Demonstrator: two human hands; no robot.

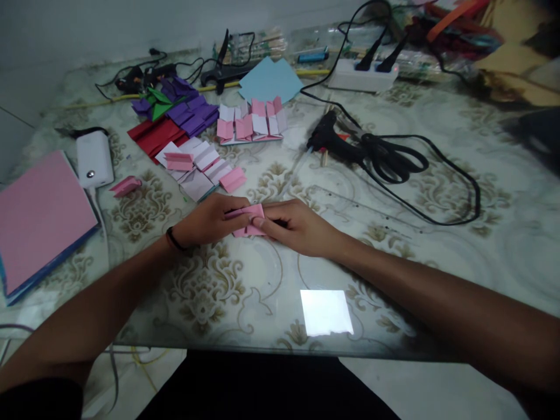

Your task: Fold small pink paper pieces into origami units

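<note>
Dim, slightly soft view, with glare (one bright white patch) low down.

Forearms [118,291]: converging over the near edge of the worktop [271,321].
Left hand [214,219]: pinching, thumb pointing inward.
Right hand [294,226]: pinching, fingers curled.
Thumb tips [259,222]: close together.

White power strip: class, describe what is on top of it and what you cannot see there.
Two black plugs sit in the top of the white power strip; the plugs hide the sockets beneath them.
</note>
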